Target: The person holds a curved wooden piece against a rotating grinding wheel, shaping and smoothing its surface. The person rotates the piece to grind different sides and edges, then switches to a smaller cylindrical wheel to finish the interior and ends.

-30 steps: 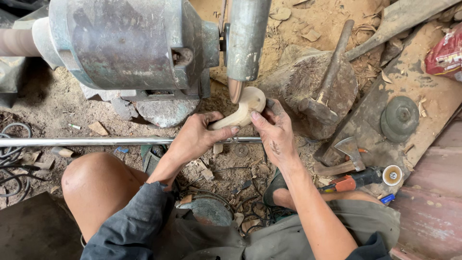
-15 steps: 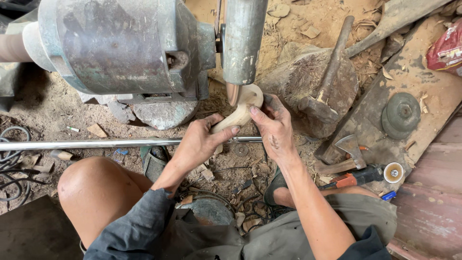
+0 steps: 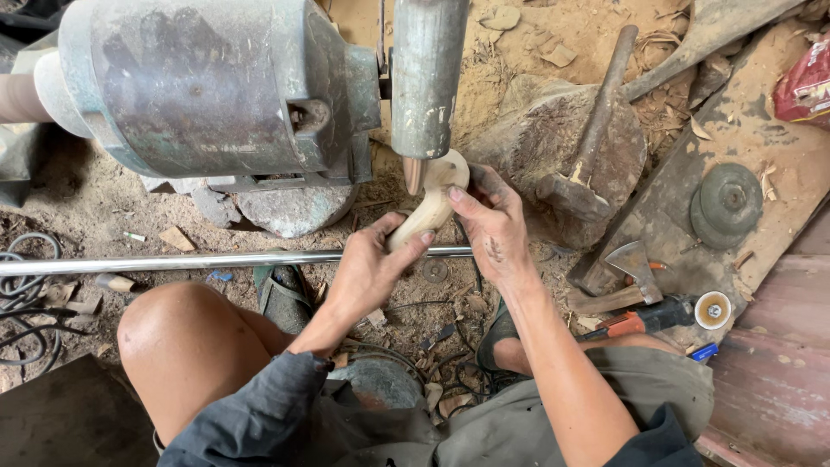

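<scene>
A pale carved wooden piece point(image 3: 430, 207), spoon-shaped with a rounded bowl end, is held up against the pointed brown tip point(image 3: 413, 175) of a grey cylindrical grinding head point(image 3: 426, 78). My left hand point(image 3: 367, 268) grips its handle end from below. My right hand point(image 3: 488, 227) holds the bowl end from the right, with the thumb across the wood. The grinding head is mounted on a large grey electric motor point(image 3: 203, 86) standing at the upper left. My bare left knee point(image 3: 181, 346) shows below.
A long metal rod point(image 3: 173, 261) lies across the dirt floor. A hammer point(image 3: 588, 138) rests on a stone block point(image 3: 545, 130). A small hatchet point(image 3: 627, 277), an orange-handled tool point(image 3: 648, 318), a tape roll point(image 3: 712, 310) and a round grey disc point(image 3: 726, 201) lie at right. Cables point(image 3: 22, 294) coil at left.
Both hands have pushed the wooden piece slightly up and in, so its bowl end now sits against the grinder tip. The view has shifted a little.
</scene>
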